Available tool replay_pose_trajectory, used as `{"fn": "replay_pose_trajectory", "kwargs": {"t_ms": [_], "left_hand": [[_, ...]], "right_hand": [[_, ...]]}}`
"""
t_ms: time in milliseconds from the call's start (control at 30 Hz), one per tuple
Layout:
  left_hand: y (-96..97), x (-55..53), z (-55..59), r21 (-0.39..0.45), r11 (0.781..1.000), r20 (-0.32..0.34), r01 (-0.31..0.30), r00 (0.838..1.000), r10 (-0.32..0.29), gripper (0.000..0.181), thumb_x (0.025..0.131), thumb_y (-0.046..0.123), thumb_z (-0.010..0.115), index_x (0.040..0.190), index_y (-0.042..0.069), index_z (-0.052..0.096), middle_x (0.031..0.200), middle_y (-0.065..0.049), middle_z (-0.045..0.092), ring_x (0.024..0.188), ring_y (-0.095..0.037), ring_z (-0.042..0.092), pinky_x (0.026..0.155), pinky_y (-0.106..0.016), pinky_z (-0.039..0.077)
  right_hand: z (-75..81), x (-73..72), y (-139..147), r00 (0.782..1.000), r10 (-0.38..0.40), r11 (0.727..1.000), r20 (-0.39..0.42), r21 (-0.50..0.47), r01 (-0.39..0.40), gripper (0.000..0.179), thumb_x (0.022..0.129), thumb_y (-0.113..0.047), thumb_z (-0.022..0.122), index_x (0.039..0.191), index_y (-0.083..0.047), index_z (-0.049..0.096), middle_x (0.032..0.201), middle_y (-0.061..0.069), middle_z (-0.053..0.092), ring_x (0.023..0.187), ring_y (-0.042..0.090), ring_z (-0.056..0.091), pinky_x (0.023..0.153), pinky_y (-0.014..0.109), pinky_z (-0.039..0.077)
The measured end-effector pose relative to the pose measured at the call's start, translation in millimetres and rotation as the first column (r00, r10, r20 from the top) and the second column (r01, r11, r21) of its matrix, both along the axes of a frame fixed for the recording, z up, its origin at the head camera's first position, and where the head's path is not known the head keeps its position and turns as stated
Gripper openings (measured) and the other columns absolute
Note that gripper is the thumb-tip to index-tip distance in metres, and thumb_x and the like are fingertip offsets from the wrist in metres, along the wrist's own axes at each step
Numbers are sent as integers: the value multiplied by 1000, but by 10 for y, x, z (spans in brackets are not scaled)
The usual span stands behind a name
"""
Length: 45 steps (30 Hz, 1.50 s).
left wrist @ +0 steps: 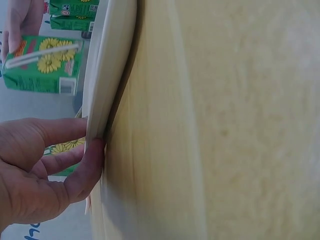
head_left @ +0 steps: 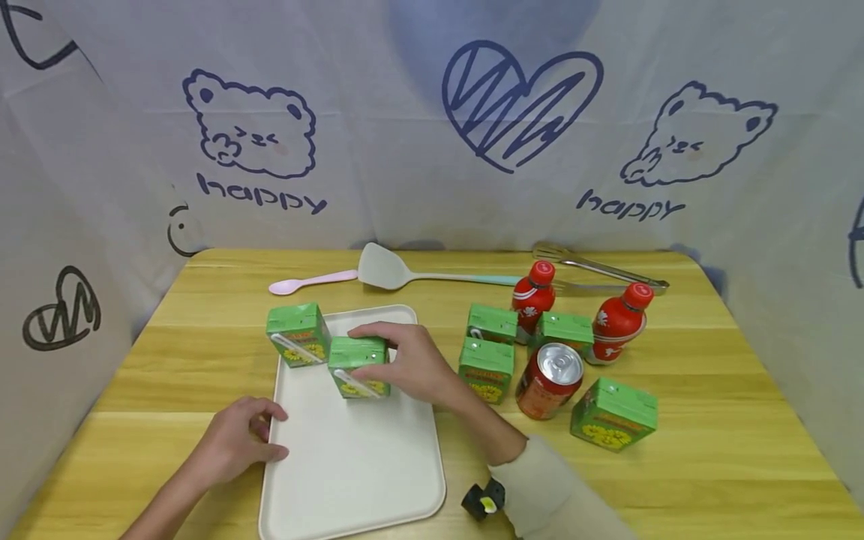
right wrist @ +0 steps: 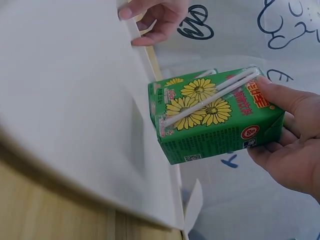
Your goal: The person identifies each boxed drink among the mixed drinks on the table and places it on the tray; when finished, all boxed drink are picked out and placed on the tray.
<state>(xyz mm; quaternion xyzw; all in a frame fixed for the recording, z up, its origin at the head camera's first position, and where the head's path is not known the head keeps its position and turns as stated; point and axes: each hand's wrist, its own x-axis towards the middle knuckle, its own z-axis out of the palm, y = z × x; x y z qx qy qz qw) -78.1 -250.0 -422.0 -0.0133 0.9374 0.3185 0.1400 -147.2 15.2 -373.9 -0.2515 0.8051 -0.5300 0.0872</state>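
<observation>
My right hand [head_left: 405,360] grips a green drink carton [right wrist: 215,115] by its top end, thumb on one side and fingers on the other. A white straw is stuck slantwise across its face with yellow flowers. In the head view this carton is over the far part of the white tray [head_left: 351,465]. Just left of it, a second green carton [head_left: 297,335] stands upright at the tray's far left corner. My left hand [head_left: 236,439] pinches the tray's left rim between thumb and fingers, as the left wrist view [left wrist: 45,170] shows.
To the right stand a red soda can [head_left: 548,381], two red bottles [head_left: 535,298] and several green cartons [head_left: 614,415]. Along the back lie a pink spoon [head_left: 313,281], a spatula [head_left: 386,268] and metal tongs [head_left: 601,266]. A small black object [head_left: 483,501] is beside the right sleeve.
</observation>
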Motion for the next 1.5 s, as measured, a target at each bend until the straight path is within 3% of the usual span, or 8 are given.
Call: {"fn": "replay_pose_trajectory", "kwargs": {"t_ms": [367,833,1000,1200,1500], "left_hand": [[-3,51,20,-12,1000,27,-12,1000,12,50,62,11,87,106,5,63,88,-7,56,74,-16,53,58,-26,42],[-15,149,11,2,1000,44,-25,999,25,49,63,12,87,105,5,64,94,-7,56,75,-15,53,56,-24,43],[0,175,13,20,999,33,-29,999,28,48,62,10,87,104,5,64,95,-7,56,76,-15,53,57,-23,43],[10,178,13,26,1000,12,-10,1000,10,47,62,11,87,103,6,64,92,-6,56,75,-14,53,57,-22,42],[7,172,8,11,1000,30,-13,999,13,47,62,11,87,103,6,64,91,-5,56,75,-14,52,56,-23,42]], "right_hand": [[-34,-98,-385,998,65,997,-16,44,-64,46,77,-19,80,120,-17,65,125,0,64,111,6,58,88,15,46],[-142,-113,-743,995,87,988,-43,128,-81,45,77,-23,79,120,-21,65,122,-2,65,109,5,57,90,15,42],[-162,-108,-799,997,70,989,-13,133,-68,45,78,-23,78,121,-23,64,126,-2,63,113,6,56,93,17,42],[-151,-121,-813,997,69,985,-30,162,-63,45,79,-24,77,122,-23,63,127,-1,62,112,7,56,90,17,43],[-100,-130,-840,997,76,969,-22,238,-68,47,80,-25,76,124,-26,61,128,-1,61,112,8,56,89,17,44]]}}
